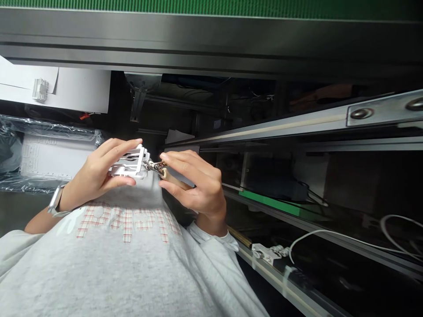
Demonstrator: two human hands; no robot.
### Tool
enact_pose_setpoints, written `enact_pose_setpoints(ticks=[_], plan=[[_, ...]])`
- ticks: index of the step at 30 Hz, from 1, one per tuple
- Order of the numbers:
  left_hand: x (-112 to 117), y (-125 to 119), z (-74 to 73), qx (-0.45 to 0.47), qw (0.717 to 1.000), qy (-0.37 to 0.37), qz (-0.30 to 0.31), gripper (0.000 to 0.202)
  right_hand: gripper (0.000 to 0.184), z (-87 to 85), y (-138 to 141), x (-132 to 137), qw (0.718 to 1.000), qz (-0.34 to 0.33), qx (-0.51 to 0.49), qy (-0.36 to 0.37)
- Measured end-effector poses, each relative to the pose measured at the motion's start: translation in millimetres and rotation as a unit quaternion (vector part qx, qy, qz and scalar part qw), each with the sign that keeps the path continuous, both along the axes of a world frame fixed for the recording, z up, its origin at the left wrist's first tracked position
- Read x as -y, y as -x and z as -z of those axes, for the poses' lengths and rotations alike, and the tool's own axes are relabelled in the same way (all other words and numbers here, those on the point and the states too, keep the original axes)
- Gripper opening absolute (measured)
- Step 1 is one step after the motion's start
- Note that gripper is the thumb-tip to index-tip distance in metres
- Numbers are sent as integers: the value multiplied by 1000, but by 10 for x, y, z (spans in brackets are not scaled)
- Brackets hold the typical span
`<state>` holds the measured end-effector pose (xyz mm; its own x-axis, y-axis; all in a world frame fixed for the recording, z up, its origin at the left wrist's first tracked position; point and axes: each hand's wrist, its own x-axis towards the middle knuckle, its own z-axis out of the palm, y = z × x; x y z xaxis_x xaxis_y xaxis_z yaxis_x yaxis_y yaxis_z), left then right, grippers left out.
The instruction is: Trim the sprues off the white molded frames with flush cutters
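Note:
My left hand (94,169) is closed on a white plastic frame part (134,162) with slots and thin bars, its thumb below and its fingers above. In my right hand (198,182) is a pair of small pliers (153,165) with shiny metal jaws and a beige handle. The jaws point left and meet the right edge of the white part; whether they grip or cut it I cannot tell. Both hands are in front of my grey shirt, and the palm side of the right hand is hidden.
At left, a box lined with clear plastic (49,125) holds flat white parts (31,156). Above it, a similar white part (40,90) lies on white paper (82,88). A metal rail (211,42) edges the green belt (211,8). More rails (280,125) and a white cable (330,232) are at right.

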<state>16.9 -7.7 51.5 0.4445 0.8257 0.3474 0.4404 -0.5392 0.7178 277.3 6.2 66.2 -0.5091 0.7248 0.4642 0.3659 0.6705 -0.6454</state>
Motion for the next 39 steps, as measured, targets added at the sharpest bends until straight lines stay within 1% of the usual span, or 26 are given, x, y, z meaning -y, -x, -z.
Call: enact_pose_setpoints(ticks=[4, 9, 13, 18, 23, 25, 27, 29, 30, 32, 34, 35, 36, 37, 39], plan=[[2, 9, -8, -9, 1000, -2, 0, 66, 44, 13, 29, 5, 1000, 9, -4, -1], [-1, 17, -31, -12, 1000, -9, -7, 66, 48, -5, 45, 4, 1000, 15, -7, -6], [0, 27, -48, -35, 999, -8, -19, 64, 48, -29, 58, 2, 1000, 16, -8, -8], [-7, 25, -59, -26, 999, -26, -19, 62, 42, -39, 81, 7, 999, 24, -11, -18], [-15, 3, -84, -17, 999, -38, -20, 64, 36, 31, 129, 32, 998, 29, -44, -33], [-17, -4, -93, -10, 999, -40, -19, 65, 35, 72, 140, 46, 997, 28, -65, -24], [-17, -5, -94, -7, 999, -34, -15, 65, 35, 108, 133, 57, 995, 29, -96, 5], [-17, 3, -86, -6, 999, -30, -16, 64, 34, 128, 109, 62, 990, 39, -130, 32], [-17, 10, -79, -1, 999, -32, -21, 64, 34, 132, 94, 62, 989, 47, -139, 35], [-19, 26, -65, 21, 999, -34, -31, 71, 34, 128, 68, 56, 989, 69, -131, 14], [-23, 35, -54, 44, 998, -34, -37, 81, 35, 113, 57, 50, 992, 91, -89, -26], [-25, 35, -51, 54, 997, -37, -36, 83, 36, 104, 58, 50, 992, 98, -64, -45], [-27, 30, -49, 65, 996, -48, -34, 79, 36, 96, 63, 51, 992, 102, -41, -60], [-29, 20, -47, 81, 994, -69, -34, 72, 35, 88, 71, 56, 992, 103, -22, -73], [-34, -8, -43, 104, 987, -119, -30, 52, 33, 75, 89, 70, 992, 97, 3, -86]])
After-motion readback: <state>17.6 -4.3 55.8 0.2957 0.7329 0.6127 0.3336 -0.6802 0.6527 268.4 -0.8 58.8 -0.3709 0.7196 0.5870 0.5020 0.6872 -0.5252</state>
